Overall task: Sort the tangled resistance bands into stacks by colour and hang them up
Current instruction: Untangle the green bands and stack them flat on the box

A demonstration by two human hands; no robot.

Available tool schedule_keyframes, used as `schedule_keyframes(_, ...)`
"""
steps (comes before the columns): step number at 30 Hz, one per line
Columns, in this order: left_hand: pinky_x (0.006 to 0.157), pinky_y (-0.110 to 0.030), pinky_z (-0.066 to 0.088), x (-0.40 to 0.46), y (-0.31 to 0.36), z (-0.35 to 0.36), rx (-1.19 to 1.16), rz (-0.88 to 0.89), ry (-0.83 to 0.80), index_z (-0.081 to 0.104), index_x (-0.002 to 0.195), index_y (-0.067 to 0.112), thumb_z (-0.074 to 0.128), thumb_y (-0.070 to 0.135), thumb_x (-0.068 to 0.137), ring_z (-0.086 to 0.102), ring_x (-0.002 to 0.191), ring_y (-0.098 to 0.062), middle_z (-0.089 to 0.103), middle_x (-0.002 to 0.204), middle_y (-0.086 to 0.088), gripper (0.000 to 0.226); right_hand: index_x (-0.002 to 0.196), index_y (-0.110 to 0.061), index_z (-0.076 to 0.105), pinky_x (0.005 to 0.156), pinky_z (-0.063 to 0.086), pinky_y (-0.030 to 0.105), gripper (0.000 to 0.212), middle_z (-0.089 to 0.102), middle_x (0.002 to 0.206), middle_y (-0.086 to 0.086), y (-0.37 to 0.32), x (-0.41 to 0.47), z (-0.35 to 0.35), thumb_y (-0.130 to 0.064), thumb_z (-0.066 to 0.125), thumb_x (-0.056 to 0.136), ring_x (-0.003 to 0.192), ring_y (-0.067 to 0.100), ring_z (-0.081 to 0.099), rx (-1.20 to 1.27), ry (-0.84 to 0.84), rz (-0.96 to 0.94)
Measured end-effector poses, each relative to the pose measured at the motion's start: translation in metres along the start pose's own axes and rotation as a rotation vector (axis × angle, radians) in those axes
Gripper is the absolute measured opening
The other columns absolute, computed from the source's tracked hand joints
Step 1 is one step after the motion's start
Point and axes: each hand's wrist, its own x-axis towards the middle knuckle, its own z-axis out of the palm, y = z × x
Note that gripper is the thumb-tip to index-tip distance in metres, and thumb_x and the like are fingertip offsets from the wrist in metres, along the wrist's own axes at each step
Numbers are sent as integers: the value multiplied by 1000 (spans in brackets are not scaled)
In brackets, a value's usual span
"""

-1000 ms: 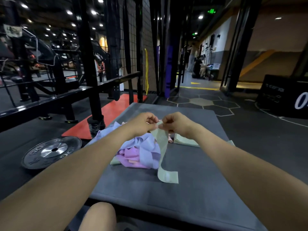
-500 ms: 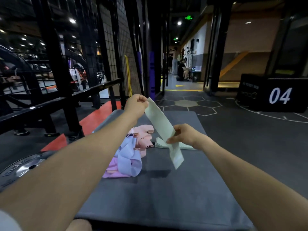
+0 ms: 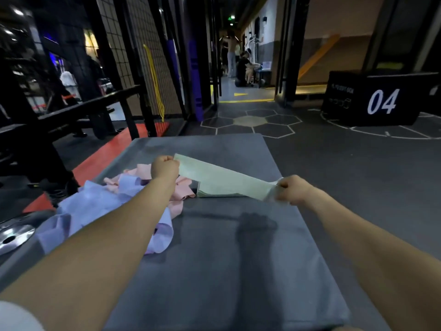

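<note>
A pale green band [image 3: 222, 179] is stretched flat between my hands above the grey mat [image 3: 226, 259]. My left hand [image 3: 164, 168] grips its far left end and my right hand [image 3: 294, 190] pinches its near right end. Under the stretched band lies a flat stack of green bands [image 3: 218, 193] on the mat. To the left sits a tangled heap: pink bands [image 3: 180, 191] at the back, lilac-blue bands [image 3: 95, 206] in front, partly hidden by my left forearm.
A steel weight plate [image 3: 14, 235] lies on the floor at the left. Black rack posts and a bench bar [image 3: 90, 106] stand behind it. A black box marked 04 [image 3: 381, 101] stands at the back right. People are far down the corridor [image 3: 241, 65].
The green band hung steeply from my raised left hand; now both hands have moved apart and lowered, pulling it flat over the green stack. The camera has turned slightly left.
</note>
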Motion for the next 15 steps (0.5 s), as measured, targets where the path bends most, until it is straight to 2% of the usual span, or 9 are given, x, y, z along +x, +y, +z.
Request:
schedule_keyframes(2,77,-44,52,15,-13,8,-5,-37,12,49,64,16,55,5,80,51,79,-26,56,88,-11,20,90,0,63,47,41,25,6,51,77,12,10,13,-3,-2,62,84,66,21,47,174,52,97)
schedule_keyframes(3,85,-46,51,20,-18,12,15,-62,5,47,63,17,57,7,79,51,82,-25,55,91,-10,21,88,-1,61,43,43,23,5,50,75,11,13,19,-4,1,62,84,62,19,47,251,89,137)
schedule_keyframes(4,87,-43,52,22,-21,16,44,-85,-2,44,65,19,56,8,83,51,83,-25,54,93,-10,25,83,-3,59,39,43,21,7,48,72,10,16,27,-5,4,62,83,58,17,45,309,132,170)
schedule_keyframes(5,80,-36,56,25,-26,20,78,-92,-11,42,67,21,54,7,88,52,81,-25,53,92,-9,29,76,-4,57,38,43,20,13,48,70,10,19,35,-6,5,63,82,55,16,44,340,175,195)
schedule_keyframes(6,65,-27,57,30,-32,25,100,-90,-30,41,69,22,51,6,92,53,77,-25,53,88,-9,30,69,-7,55,41,44,21,19,49,69,9,21,44,-6,5,65,79,53,15,44,355,227,213)
schedule_keyframes(8,36,-16,45,39,-43,35,166,-85,-57,45,73,21,50,5,93,53,74,-23,52,82,-6,26,64,-14,54,52,45,23,25,56,71,9,27,60,-5,1,71,75,53,15,47,380,333,244)
schedule_keyframes(10,41,-15,39,46,-50,44,326,-13,-43,53,82,15,51,6,92,50,82,-19,54,93,-7,14,66,-15,56,55,44,23,23,60,77,9,31,72,-2,-2,74,73,54,14,50,401,389,267)
schedule_keyframes(13,63,-21,37,62,-58,50,454,-1,-35,60,82,14,54,9,89,54,85,-21,58,94,-7,11,78,-9,61,60,43,25,15,60,80,8,37,86,1,-3,73,74,64,18,53,395,415,271)
schedule_keyframes(15,60,-18,38,68,-62,54,511,1,-65,58,79,13,56,9,87,57,84,-23,59,86,-8,9,83,-9,62,69,43,25,14,59,85,8,40,93,3,-3,73,76,75,20,55,378,427,276)
